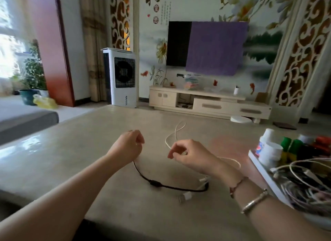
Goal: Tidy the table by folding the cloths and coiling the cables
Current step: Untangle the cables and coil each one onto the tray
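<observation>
Now the left hand (pixel 129 146) is pinching the black cable (pixel 161 184), which is trailing toward the table's (pixel 89 151) near edge, while the right hand (pixel 189 155) is pinching the white cable (pixel 176 133), looping toward the far edge.

Left hand (pixel 128 146) raised over table (pixel 89 151), fingers curled, pinching the black cable (pixel 161 184) end. Right hand (pixel 188 155), just right of it, pinches the white cable (pixel 174 133). White tray (pixel 265 176) of tangled cables sits at the table's right edge.
</observation>
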